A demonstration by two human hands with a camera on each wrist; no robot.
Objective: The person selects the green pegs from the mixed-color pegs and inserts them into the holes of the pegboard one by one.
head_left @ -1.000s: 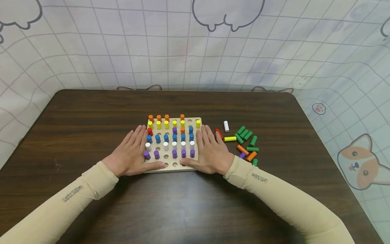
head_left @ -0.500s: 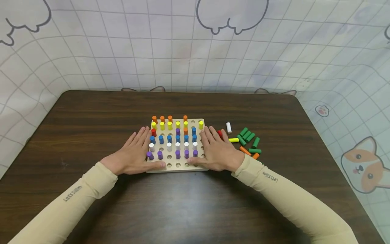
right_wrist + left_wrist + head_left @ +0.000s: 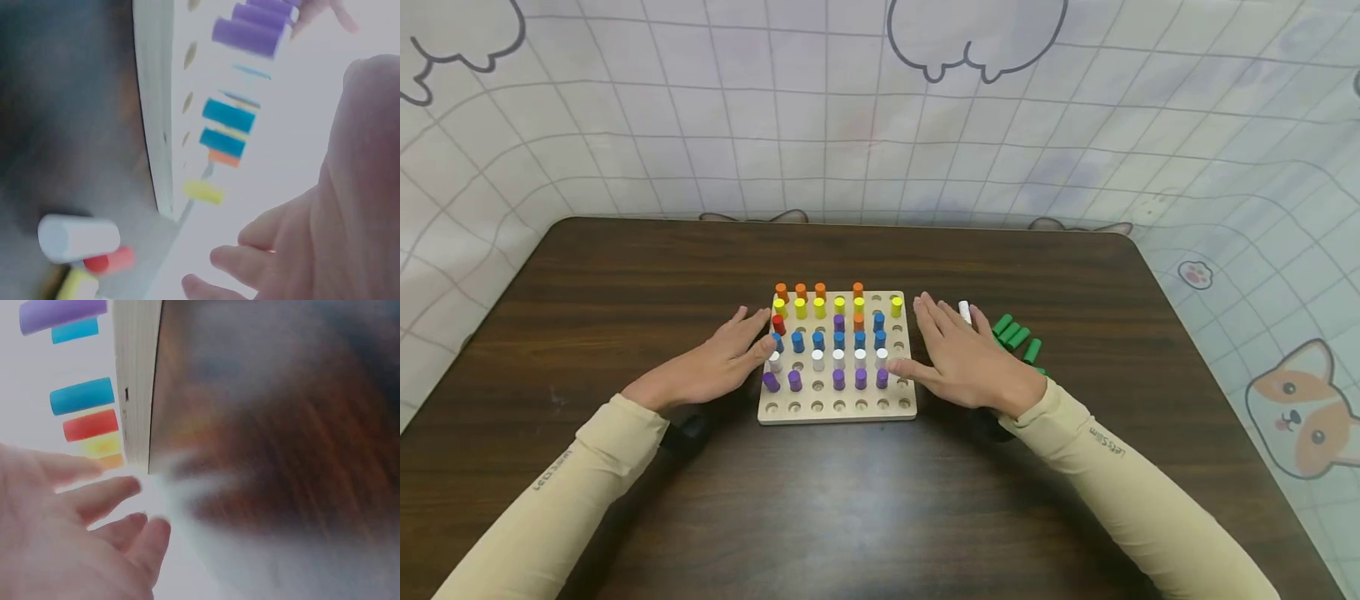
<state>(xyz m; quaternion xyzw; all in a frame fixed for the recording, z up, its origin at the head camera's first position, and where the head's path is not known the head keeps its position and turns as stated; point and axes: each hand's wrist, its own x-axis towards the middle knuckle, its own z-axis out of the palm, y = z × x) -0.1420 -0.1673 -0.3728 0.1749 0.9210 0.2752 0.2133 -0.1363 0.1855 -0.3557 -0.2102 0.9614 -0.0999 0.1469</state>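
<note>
A pale wooden pegboard [image 3: 827,417] lies on the table, with rows of orange, yellow, blue, white and purple pegs standing in its holes. One red peg [image 3: 778,325] stands near its left edge. My left hand [image 3: 718,364] is beside the board's left side, fingers extended, thumb overlapping a blue peg in the head view. To the right of the board is my right hand [image 3: 966,354], fingers extended and thumb reaching over the board's edge. Neither hand holds anything. Both wrist views show spread fingers near the board's side [image 3: 137,369]; contact is hard to judge.
Loose green pegs [image 3: 1017,338] lie right of my right hand, which covers part of the pile. A loose white peg [image 3: 964,310] shows above its fingers. The right wrist view shows a loose red peg [image 3: 115,259] and yellow peg [image 3: 78,286]. The brown table [image 3: 850,517] has rounded far corners.
Both hands have come away from the board's sides, the left to the left and the right to the right. The thumbs have left the front row of holes. More loose pegs are now hidden.
</note>
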